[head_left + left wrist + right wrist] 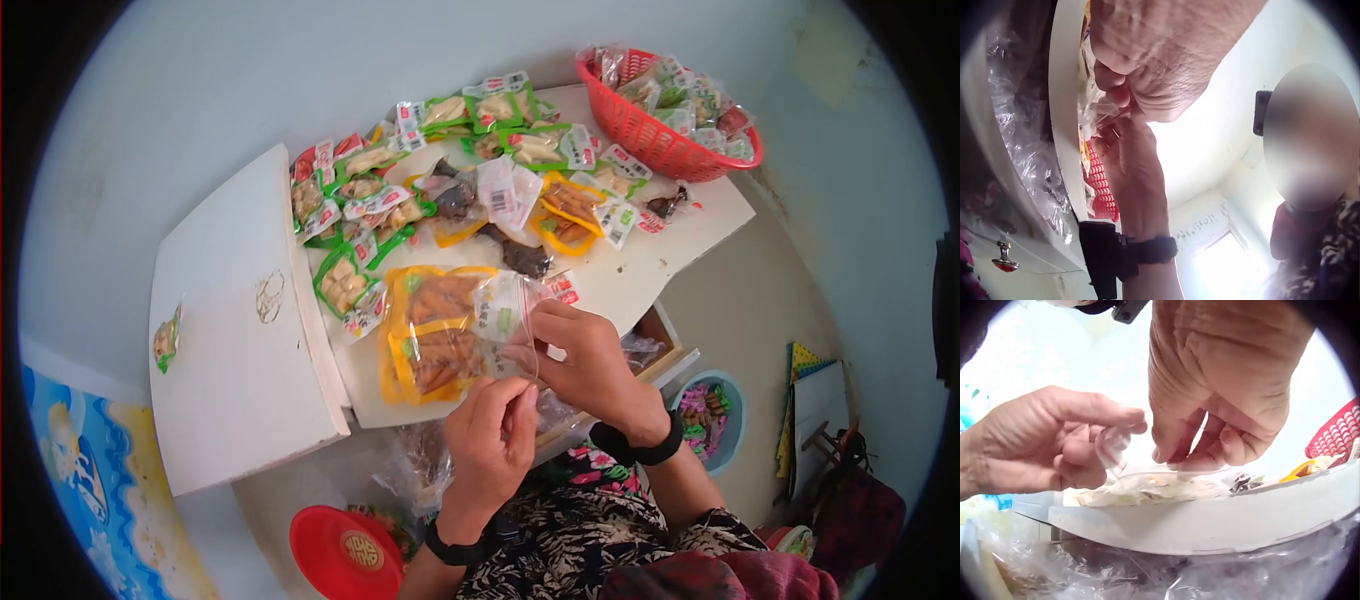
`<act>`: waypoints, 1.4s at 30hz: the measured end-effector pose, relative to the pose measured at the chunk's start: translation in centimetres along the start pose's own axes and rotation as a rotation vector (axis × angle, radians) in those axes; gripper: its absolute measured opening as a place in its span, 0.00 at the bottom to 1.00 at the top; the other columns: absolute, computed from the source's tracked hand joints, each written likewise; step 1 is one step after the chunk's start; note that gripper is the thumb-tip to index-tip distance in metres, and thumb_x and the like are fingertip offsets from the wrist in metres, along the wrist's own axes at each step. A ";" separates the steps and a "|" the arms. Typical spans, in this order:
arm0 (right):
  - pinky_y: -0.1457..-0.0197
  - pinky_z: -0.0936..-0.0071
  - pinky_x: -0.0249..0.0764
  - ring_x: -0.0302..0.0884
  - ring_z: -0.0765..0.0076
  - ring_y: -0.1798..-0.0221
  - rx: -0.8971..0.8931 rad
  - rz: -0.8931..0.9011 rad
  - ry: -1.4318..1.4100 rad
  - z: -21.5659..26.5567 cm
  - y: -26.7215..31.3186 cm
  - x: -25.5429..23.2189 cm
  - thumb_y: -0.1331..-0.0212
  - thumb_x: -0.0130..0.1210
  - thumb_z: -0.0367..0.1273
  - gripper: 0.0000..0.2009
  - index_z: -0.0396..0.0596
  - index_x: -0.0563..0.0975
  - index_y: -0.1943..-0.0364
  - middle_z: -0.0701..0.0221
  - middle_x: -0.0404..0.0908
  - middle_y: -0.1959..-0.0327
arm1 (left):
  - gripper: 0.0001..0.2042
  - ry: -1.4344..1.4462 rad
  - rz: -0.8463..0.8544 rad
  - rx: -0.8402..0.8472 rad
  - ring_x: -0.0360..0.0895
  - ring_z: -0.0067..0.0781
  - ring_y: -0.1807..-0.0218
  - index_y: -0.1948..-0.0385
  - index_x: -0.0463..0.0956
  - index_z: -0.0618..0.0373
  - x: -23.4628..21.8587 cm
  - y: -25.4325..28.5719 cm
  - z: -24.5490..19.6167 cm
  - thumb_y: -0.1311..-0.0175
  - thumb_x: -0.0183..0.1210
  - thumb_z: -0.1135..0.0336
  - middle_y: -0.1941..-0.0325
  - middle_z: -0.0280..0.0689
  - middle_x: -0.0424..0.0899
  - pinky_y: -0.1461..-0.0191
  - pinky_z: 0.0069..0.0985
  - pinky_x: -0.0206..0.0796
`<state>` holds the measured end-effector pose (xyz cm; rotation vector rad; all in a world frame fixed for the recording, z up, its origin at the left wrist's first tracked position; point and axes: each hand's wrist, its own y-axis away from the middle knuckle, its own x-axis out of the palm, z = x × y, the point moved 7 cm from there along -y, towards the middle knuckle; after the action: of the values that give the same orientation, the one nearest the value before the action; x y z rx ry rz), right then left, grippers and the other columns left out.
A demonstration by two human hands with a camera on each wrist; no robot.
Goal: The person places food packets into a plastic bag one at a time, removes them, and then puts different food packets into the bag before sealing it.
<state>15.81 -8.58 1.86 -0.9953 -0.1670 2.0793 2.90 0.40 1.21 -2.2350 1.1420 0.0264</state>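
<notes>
A clear plastic zip bag lies at the table's near edge with its mouth toward the person. Inside it are yellow-edged food packets with brown pieces showing. At the near corner of the mouth, the left hand pinches the bag's edge between thumb and curled fingers. Farther along that edge the right hand pinches it too, fingertips bent down. In the right wrist view, thin clear film shows at the fingertips of the left hand, and the right hand grips the rim beside it.
Many green-edged packets and some dark-filled ones cover the white table. A red basket of packets stands at the back right. Below the table are an open drawer of clear plastic, a red basin and a blue tub.
</notes>
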 end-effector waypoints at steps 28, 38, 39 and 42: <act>0.64 0.82 0.73 0.78 0.81 0.68 0.643 -0.420 -0.621 -9.6 4.5 -8.9 0.39 0.66 0.24 0.27 0.36 0.74 0.33 0.72 0.83 0.66 | 0.06 -0.026 -0.025 -0.055 0.72 0.20 0.74 0.59 0.82 0.61 0.3 0.3 1.0 0.33 0.69 0.78 0.71 0.34 0.80 0.71 0.20 0.62; 0.62 0.80 0.68 0.69 0.84 0.66 0.472 -0.340 -0.103 -8.3 5.1 -7.6 0.24 0.59 0.30 0.06 0.40 0.79 0.57 0.79 0.77 0.68 | 0.11 -0.177 -0.058 0.012 0.74 0.20 0.72 0.54 0.81 0.61 0.6 1.1 0.1 0.36 0.72 0.77 0.66 0.34 0.79 0.71 0.20 0.65; 0.61 0.80 0.69 0.70 0.84 0.65 0.458 -0.373 -0.123 -8.1 5.4 -7.8 0.24 0.59 0.30 0.06 0.41 0.79 0.56 0.79 0.77 0.67 | 0.11 -0.186 -0.070 0.017 0.73 0.19 0.72 0.55 0.81 0.61 0.4 1.1 0.0 0.35 0.72 0.77 0.66 0.34 0.79 0.72 0.20 0.65; 0.57 0.80 0.72 0.75 0.85 0.61 0.443 -0.471 -0.280 -7.2 6.5 -8.1 0.23 0.59 0.29 0.04 0.44 0.79 0.53 0.79 0.78 0.64 | 0.10 -0.206 -0.088 0.012 0.73 0.18 0.73 0.55 0.81 0.60 -0.4 1.0 -0.4 0.34 0.71 0.76 0.66 0.33 0.80 0.72 0.19 0.64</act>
<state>19.80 -20.22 -1.06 -0.3505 -0.0677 1.7027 1.78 0.03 1.13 -2.2111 0.9310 0.2084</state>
